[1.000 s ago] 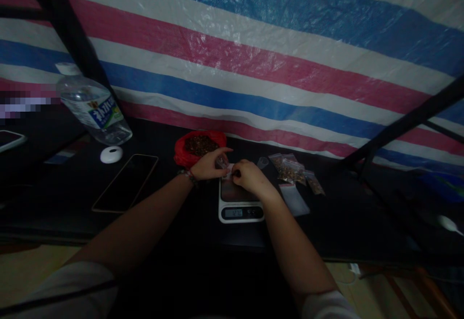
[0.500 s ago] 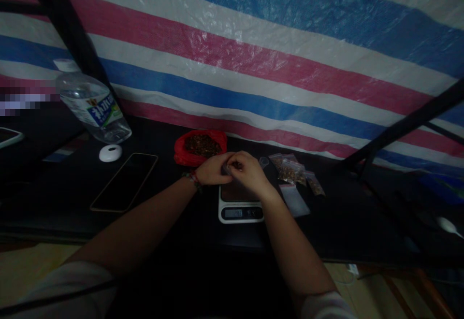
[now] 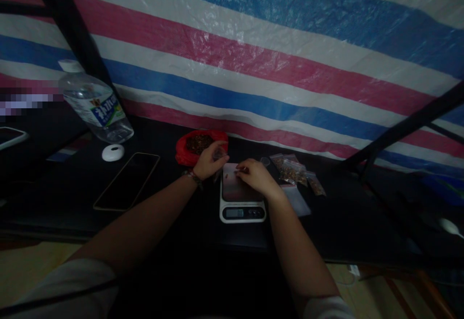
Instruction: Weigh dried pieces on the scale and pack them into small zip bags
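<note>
My left hand [image 3: 210,160] is curled around a small clear container [image 3: 219,153], just in front of an opened red plastic bag [image 3: 182,151]. Brown dried bits [image 3: 198,143] fill the bag. My right hand [image 3: 255,176] reaches over a white kitchen scale [image 3: 224,215], its thumb and fingertips pinched together low over the plate. Whatever lies between those fingertips is too small to make out. One small brown piece [image 3: 226,176] rests on the plate beside them. The scale's display is lit, but its figures are blurred.
Right of the scale lie several filled zip bags [image 3: 293,171], a flat clear bag [image 3: 297,200] and a clear round lid [image 3: 265,162]. A phone [image 3: 126,181], a white round case [image 3: 113,152] and a large bottle [image 3: 96,101] stand left. A striped sheet [image 3: 253,63] hangs behind.
My hands were together above the scale and have parted. The left moved back left toward the red bag with the clear container; the right came down to the plate, uncovering it.
</note>
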The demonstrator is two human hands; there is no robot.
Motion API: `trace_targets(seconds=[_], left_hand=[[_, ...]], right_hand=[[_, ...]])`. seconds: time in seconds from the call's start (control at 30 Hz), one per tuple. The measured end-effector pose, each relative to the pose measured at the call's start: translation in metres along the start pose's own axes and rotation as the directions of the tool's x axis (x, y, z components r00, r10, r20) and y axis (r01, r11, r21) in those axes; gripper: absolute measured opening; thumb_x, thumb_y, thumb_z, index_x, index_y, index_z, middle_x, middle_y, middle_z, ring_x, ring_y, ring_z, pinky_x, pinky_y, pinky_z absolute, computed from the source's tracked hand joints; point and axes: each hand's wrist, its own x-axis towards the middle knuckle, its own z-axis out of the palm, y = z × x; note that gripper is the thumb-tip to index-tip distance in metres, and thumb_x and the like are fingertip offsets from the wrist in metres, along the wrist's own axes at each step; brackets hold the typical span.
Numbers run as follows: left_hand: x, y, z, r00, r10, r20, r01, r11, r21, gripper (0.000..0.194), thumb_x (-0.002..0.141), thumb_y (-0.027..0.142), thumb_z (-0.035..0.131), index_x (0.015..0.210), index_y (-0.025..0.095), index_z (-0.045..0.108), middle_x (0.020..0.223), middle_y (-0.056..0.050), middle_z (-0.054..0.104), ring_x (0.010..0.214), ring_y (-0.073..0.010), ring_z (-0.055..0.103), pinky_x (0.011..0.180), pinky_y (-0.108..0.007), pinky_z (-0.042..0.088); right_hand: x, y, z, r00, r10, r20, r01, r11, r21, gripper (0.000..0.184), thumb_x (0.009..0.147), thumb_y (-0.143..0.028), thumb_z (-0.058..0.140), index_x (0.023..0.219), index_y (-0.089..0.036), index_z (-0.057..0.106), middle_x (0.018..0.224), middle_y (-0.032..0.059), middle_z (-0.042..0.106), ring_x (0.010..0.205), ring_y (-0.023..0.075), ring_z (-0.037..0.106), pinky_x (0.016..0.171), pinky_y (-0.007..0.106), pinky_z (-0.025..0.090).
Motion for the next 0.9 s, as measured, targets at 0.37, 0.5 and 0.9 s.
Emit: trace_targets(seconds=[0.37, 0.5, 0.9], left_hand=[[0.001, -0.007, 0.000, 1.000, -0.005, -0.024, 0.004, 0.999, -0.044, 0.043, 0.082, 0.039, 0.055, 0.117, 0.013, 0.052, 0.093, -0.007, 0.061, 0.084, -0.0174, 0.059, 0.077, -0.029, 0.048], [0.001, -0.005, 0.000, 1.000, 0.006, -0.013, -0.006, 1.000, -0.028, 0.045, 0.082, 0.039, 0.056, 0.118, 0.013, 0.051, 0.092, -0.007, 0.062, 0.083, -0.0170, 0.060, 0.077, -0.028, 0.048], [-0.003, 0.023, 0.003, 0.937, 0.109, 0.332, -0.180, 0.965, 0.190, 0.068, 0.073, 0.041, 0.066, 0.131, 0.016, 0.042, 0.103, -0.009, 0.065, 0.095, -0.0230, 0.064, 0.086, -0.035, 0.049]], right_hand=[[0.007, -0.038, 0.015, 0.991, -0.012, 0.133, 0.038, 0.981, -0.189, 0.015, 0.080, -0.026, 0.063, 0.090, -0.020, 0.071, 0.089, 0.0071, 0.066, 0.080, 0.0181, 0.062, 0.072, 0.027, 0.043], [0.007, -0.037, 0.014, 0.989, 0.038, 0.144, 0.000, 0.966, -0.257, 0.019, 0.081, -0.015, 0.055, 0.086, -0.020, 0.073, 0.088, 0.0082, 0.066, 0.080, 0.0182, 0.062, 0.074, 0.028, 0.043], [0.001, -0.011, -0.003, 0.933, -0.005, -0.359, 0.084, 0.975, 0.206, 0.016, 0.076, -0.010, 0.057, 0.083, -0.018, 0.070, 0.087, 0.0050, 0.067, 0.086, 0.0163, 0.061, 0.076, 0.027, 0.048]])
